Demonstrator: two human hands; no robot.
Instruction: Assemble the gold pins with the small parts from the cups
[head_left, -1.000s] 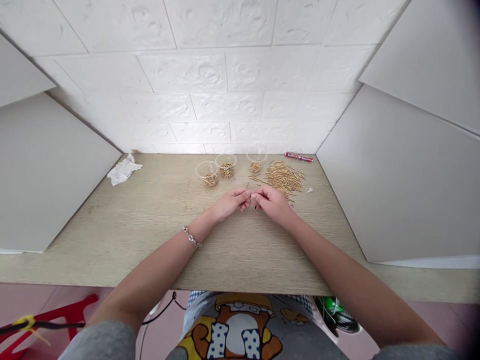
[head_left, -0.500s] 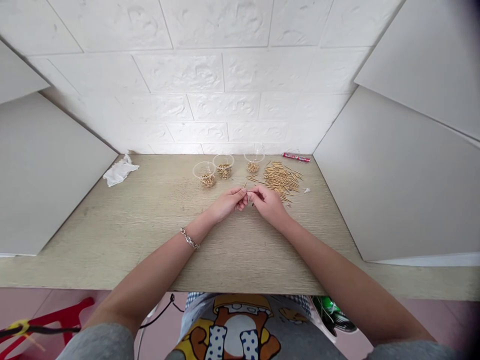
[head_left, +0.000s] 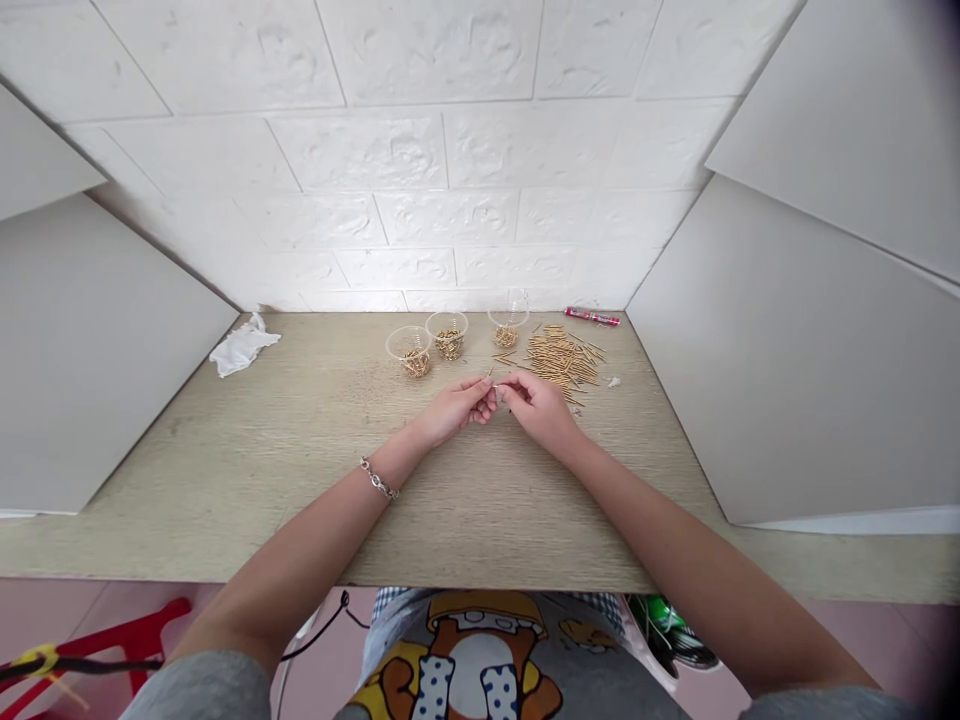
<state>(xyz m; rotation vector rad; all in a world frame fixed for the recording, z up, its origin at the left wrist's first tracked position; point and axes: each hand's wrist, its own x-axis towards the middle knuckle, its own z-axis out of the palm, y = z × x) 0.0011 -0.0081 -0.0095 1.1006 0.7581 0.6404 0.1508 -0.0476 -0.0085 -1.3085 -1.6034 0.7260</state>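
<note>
My left hand [head_left: 456,410] is closed in a pinch, and the tip of a thin gold-coloured rod [head_left: 490,372] sticks up from between its thumb and finger. My right hand [head_left: 540,408] meets it from the right, fingertips pinched together close to the left thumb. What the right fingers hold is too small to make out. Just beyond my right hand lies a loose pile of thin gold-coloured rods [head_left: 562,358]. Behind my left hand stand three clear plastic cups, the left cup [head_left: 388,346], the middle cup [head_left: 427,322] and the right cup [head_left: 490,312], with small gold-coloured pieces inside.
A crumpled white tissue [head_left: 244,346] lies at the table's back left. At the back right is a red tube-like packet [head_left: 592,316], and a small whitish scrap [head_left: 614,382] sits right of the rods. Grey panels [head_left: 810,370] flank the wooden table [head_left: 300,480] on both sides.
Both hands keep nearly the same place and pinch. A small dark tip seen below the right fingers no longer shows. The whole view has shifted very slightly.
</note>
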